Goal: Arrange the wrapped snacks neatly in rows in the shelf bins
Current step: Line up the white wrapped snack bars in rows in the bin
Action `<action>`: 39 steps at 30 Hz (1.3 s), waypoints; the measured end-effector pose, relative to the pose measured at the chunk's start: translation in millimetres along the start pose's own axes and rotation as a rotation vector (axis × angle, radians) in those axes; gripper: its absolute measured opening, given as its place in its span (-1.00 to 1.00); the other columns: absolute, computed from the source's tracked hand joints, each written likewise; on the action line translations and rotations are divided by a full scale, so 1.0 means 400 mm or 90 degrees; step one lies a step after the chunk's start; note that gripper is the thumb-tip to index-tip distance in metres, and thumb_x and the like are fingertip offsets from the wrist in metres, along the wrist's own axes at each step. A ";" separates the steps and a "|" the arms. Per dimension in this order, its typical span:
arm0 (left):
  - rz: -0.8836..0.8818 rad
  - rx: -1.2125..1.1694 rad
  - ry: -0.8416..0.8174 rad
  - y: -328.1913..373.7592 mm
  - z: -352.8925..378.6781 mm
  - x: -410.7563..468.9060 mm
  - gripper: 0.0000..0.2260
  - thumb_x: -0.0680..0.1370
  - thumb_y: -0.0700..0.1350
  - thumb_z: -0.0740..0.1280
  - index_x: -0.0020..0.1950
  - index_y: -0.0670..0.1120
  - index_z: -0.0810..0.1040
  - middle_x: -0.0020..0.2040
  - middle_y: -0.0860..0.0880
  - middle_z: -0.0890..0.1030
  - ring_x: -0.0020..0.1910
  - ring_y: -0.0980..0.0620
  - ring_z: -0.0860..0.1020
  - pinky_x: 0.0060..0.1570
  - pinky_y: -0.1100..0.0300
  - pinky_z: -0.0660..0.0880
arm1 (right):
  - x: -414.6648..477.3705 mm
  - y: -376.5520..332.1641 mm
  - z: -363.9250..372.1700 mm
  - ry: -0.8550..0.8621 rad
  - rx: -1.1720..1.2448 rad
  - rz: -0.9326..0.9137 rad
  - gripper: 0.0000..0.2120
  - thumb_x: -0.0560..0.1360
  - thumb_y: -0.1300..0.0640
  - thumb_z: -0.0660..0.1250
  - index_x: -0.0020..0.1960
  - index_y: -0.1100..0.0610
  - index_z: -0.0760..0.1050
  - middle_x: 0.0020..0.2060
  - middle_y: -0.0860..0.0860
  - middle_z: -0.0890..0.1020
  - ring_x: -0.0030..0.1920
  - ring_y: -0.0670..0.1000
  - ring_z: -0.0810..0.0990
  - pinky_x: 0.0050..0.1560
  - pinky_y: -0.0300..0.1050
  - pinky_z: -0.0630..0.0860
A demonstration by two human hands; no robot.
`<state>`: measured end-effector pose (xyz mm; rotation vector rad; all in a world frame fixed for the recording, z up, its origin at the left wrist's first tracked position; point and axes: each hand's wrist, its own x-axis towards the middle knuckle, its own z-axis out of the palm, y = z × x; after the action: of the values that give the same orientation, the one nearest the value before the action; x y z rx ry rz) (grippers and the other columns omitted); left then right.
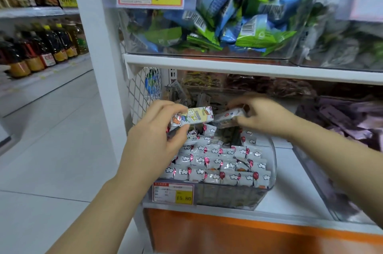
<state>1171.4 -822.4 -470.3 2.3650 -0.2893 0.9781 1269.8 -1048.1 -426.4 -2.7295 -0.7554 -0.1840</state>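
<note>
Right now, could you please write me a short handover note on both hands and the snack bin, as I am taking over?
Left hand: holds one wrapped snack bar above the clear bin.
Right hand: grips another white wrapped snack over the bin's back.
Done: the front rows of white cloud-print packets lie neatly, filling the front of the bin behind the price tag.
Left: place both held snacks; the back of the bin looks loose and unsorted. The blue and green packets in the upper bin are jumbled.
</note>
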 end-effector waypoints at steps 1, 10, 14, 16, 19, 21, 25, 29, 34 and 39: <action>0.001 0.002 -0.002 0.005 -0.001 0.000 -0.73 0.48 -0.12 0.41 0.17 0.00 0.55 0.07 0.17 0.45 -0.04 0.23 0.41 -0.16 0.44 0.38 | -0.019 0.001 -0.004 0.025 0.005 -0.002 -0.66 0.47 0.16 0.35 0.25 0.09 0.51 -0.04 -0.05 0.58 -0.17 -0.08 0.45 -0.25 -0.42 0.34; 0.026 0.005 -0.015 0.037 -0.018 -0.018 -0.76 0.49 -0.06 0.37 0.16 0.04 0.56 0.04 0.18 0.43 -0.07 0.17 0.45 -0.13 0.15 0.46 | -0.196 -0.005 -0.007 0.226 0.172 -0.019 -0.77 0.42 0.23 0.44 -0.05 -0.08 0.57 -0.10 -0.14 0.56 -0.06 -0.25 0.52 -0.02 -0.54 0.34; 0.113 0.004 -0.034 0.041 -0.020 -0.042 -0.76 0.49 0.04 0.28 0.14 0.06 0.51 0.06 0.12 0.47 -0.01 0.11 0.49 -0.06 0.11 0.48 | -0.252 -0.028 0.003 0.180 0.220 -0.065 -0.66 0.41 0.29 0.44 -0.12 -0.18 0.56 -0.10 -0.14 0.54 -0.04 -0.13 0.55 0.00 -0.32 0.46; 0.169 0.012 -0.063 0.040 -0.014 -0.061 -0.77 0.48 0.02 0.25 0.10 0.03 0.50 0.03 0.09 0.47 -0.05 0.13 0.47 -0.03 0.14 0.43 | -0.270 -0.033 0.014 0.164 0.232 -0.079 -0.66 0.40 0.35 0.42 -0.12 -0.11 0.60 -0.12 -0.10 0.54 -0.08 -0.05 0.56 -0.03 -0.21 0.49; 0.179 0.004 -0.096 0.026 -0.011 -0.083 -0.81 0.46 -0.02 0.24 0.04 0.00 0.50 0.02 0.10 0.42 -0.21 0.20 0.37 -0.08 0.22 0.38 | -0.289 -0.031 0.020 0.196 0.240 -0.063 -0.67 0.39 0.40 0.40 -0.14 -0.05 0.62 -0.14 -0.07 0.54 -0.14 -0.01 0.55 -0.08 -0.15 0.49; 0.171 -0.001 -0.116 0.015 -0.009 -0.092 -0.84 0.46 -0.04 0.25 0.01 -0.01 0.49 0.02 0.12 0.39 -0.19 0.22 0.34 -0.06 0.23 0.37 | -0.293 -0.024 0.017 0.251 0.241 -0.050 -0.69 0.37 0.41 0.41 -0.14 -0.01 0.63 -0.16 -0.06 0.54 -0.21 0.00 0.52 -0.18 -0.25 0.45; 0.183 0.039 -0.157 0.006 0.010 -0.096 -0.79 0.41 -0.19 0.43 -0.06 -0.01 0.46 -0.03 0.10 0.42 -0.08 0.11 0.41 0.13 0.20 0.33 | -0.284 -0.015 0.012 0.322 0.258 -0.019 -0.66 0.35 0.43 0.42 -0.18 -0.03 0.61 -0.18 -0.02 0.54 -0.30 -0.05 0.43 -0.28 -0.42 0.32; 0.162 0.149 -0.201 -0.009 0.015 -0.083 -0.82 0.40 -0.09 0.45 -0.09 0.03 0.48 -0.06 0.12 0.48 -0.08 0.05 0.53 0.43 -0.04 0.07 | -0.284 -0.019 0.022 0.321 0.252 -0.014 -0.69 0.35 0.43 0.42 -0.17 0.02 0.61 -0.18 -0.03 0.54 -0.26 -0.10 0.45 -0.25 -0.46 0.33; 0.155 0.165 -0.214 -0.006 0.002 -0.073 -0.84 0.41 0.01 0.41 -0.07 0.06 0.51 -0.02 0.14 0.49 0.06 0.05 0.50 0.46 -0.08 -0.02 | -0.289 -0.001 0.039 0.359 0.261 0.023 -0.73 0.38 0.41 0.41 -0.14 0.04 0.61 -0.16 -0.05 0.53 -0.14 -0.08 0.49 -0.18 -0.44 0.38; 0.142 0.125 -0.184 0.001 -0.012 -0.065 -0.80 0.47 0.11 0.20 -0.04 0.09 0.54 0.00 0.21 0.47 0.06 0.21 0.43 0.43 -0.09 0.07 | -0.274 0.038 0.057 0.445 0.280 0.079 -0.75 0.40 0.39 0.40 -0.13 0.05 0.59 -0.17 -0.11 0.50 -0.14 -0.29 0.48 -0.15 -0.47 0.37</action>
<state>1150.0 -820.3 -485.7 2.7009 -0.6035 0.7885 1185.1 -1105.9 -473.7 -2.0690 -0.3620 -0.7870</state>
